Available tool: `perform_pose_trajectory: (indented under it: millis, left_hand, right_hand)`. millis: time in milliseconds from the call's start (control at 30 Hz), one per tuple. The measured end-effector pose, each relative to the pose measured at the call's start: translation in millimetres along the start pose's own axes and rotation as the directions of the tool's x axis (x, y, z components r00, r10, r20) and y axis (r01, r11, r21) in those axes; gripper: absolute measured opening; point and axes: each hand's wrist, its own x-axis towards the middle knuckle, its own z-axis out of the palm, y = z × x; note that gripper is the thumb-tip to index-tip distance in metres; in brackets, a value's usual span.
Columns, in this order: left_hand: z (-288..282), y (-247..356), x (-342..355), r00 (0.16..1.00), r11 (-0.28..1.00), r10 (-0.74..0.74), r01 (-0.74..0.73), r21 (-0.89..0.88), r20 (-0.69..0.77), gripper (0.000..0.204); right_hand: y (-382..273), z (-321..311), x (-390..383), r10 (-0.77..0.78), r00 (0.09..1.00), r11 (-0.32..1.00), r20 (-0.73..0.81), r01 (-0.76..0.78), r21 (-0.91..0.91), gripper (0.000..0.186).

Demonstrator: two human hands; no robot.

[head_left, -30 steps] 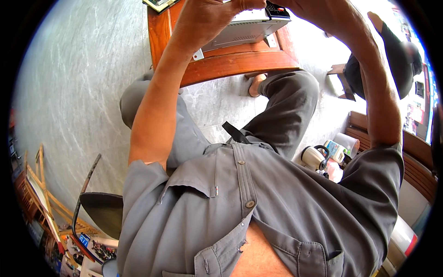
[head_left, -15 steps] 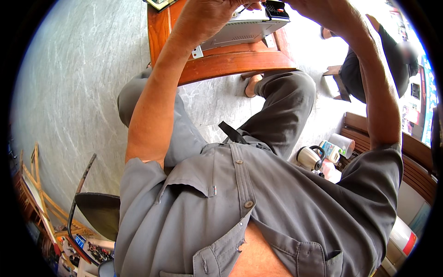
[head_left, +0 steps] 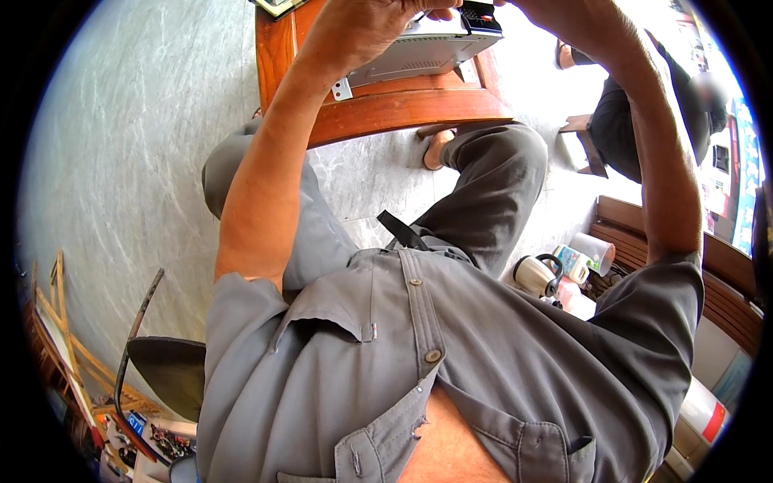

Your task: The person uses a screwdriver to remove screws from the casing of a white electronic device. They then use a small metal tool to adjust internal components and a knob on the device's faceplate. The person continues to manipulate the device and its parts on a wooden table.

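Left hand (head_left: pixel 366 30) and right hand (head_left: pixel 570 28), grips too cropped to tell, are near a silver box (head_left: pixel 415 61) that uneven pressure might slide across the worktop (head_left: pixel 403 121).

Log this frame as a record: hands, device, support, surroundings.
left hand: over vented grey metal-cased device; grip unclear
right hand: near device's right end; fingertips cropped, grip unclear
device: on support, perforated metal tab at left end
support: reddish-brown wooden table
surroundings: black-handled kettle beside white jug; another person, right
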Motion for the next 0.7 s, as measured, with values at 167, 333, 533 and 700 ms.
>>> perform_pose_trajectory:
  millis: [167, 333, 533, 700]
  left_hand:
    - [-0.4, 0.6, 1.6, 0.998, 0.998, -0.058, 0.059, -0.037, 0.029, 0.025]
    - [7.5, -0.5, 1.0, 0.996, 0.978, 0.074, -0.084, -0.193, -0.054, 0.025]
    - [-5.4, -0.6, 2.0, 0.998, 1.0, -0.013, 0.012, 0.02, 0.068, 0.02]
    - [4.7, -3.2, 5.3, 0.994, 0.989, 0.089, -0.081, -0.126, 0.059, 0.026]
  right_hand:
    - [-3.7, 4.3, -0.2, 0.102, 0.995, 0.958, -0.024, -0.104, -0.267, 0.03]
    - [-5.4, 8.6, 5.5, 0.148, 0.988, 0.955, -0.045, -0.155, -0.254, 0.04]
    - [4.3, 3.2, 4.5, -0.069, 0.998, 0.993, -0.01, 0.068, -0.101, 0.021]
    - [-2.3, -1.2, -3.2, 0.14, 0.988, 0.983, 0.069, -0.13, -0.13, 0.023]
